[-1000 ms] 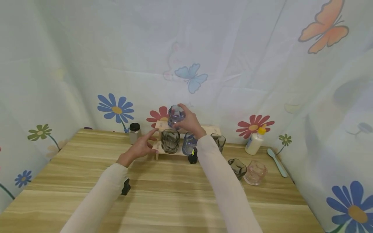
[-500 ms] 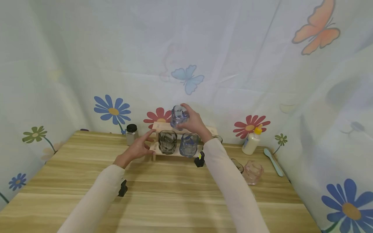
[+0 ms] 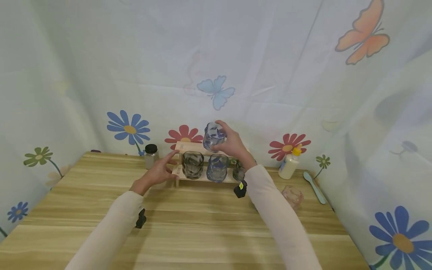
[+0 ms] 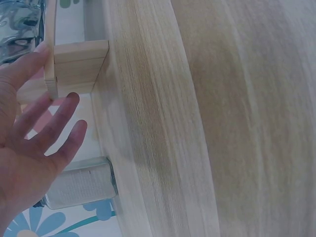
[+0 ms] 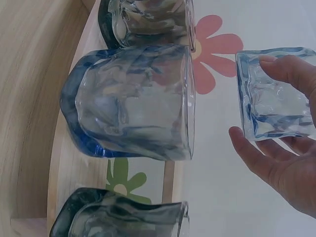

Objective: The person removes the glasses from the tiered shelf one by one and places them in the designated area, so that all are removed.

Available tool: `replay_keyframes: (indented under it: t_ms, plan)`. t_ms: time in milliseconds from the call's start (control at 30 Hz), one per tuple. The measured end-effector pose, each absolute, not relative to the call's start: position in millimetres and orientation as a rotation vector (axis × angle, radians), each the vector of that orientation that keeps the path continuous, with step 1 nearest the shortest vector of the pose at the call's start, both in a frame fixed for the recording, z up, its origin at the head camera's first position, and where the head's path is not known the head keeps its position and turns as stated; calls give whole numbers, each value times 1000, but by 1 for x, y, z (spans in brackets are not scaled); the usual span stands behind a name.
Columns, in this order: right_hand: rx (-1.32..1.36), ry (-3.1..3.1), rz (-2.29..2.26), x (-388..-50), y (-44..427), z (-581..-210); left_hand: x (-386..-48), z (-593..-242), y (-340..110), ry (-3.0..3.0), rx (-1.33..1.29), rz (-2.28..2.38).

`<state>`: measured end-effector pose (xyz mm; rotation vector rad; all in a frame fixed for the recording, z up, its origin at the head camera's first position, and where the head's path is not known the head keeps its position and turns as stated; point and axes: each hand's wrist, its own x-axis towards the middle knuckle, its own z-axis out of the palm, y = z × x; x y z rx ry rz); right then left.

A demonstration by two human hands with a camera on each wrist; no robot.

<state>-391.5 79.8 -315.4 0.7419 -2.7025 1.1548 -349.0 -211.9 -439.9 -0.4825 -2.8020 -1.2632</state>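
Observation:
My right hand (image 3: 233, 145) grips a clear blue glass (image 3: 213, 135) at the upper shelf of a small two-tier wooden rack (image 3: 185, 147); whether its base touches the shelf I cannot tell. In the right wrist view the held glass (image 5: 276, 94) sits between thumb and fingers. My left hand (image 3: 156, 175) touches the rack's left end, thumb and fingers spread; in the left wrist view the fingers of that hand (image 4: 34, 143) lie at the rack's edge (image 4: 50, 64). On the lower shelf stand a grey glass (image 3: 193, 165), a blue glass (image 3: 217, 168) and another grey glass (image 3: 239, 172), partly behind my right wrist.
A black-lidded jar (image 3: 151, 157) stands left of the rack. Towards the right are a glue bottle with a yellow cap (image 3: 288, 165), a pale blue spatula (image 3: 314, 188) and a pink glass (image 3: 293, 197), partly covered by my right sleeve. A patterned curtain hangs behind the table (image 3: 189, 232).
My right hand has moved to the right along the upper shelf with the blue glass. The left hand has stayed at the rack's left end. The view has shifted slightly.

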Motion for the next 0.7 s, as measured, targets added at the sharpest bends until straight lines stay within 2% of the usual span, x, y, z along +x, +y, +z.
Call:
replay_keyframes:
  t_ms: [700]
  plan:
    - [646,-2711,1112,-367,142,-317,-350,-441,-213,-2805,-492,-1261]
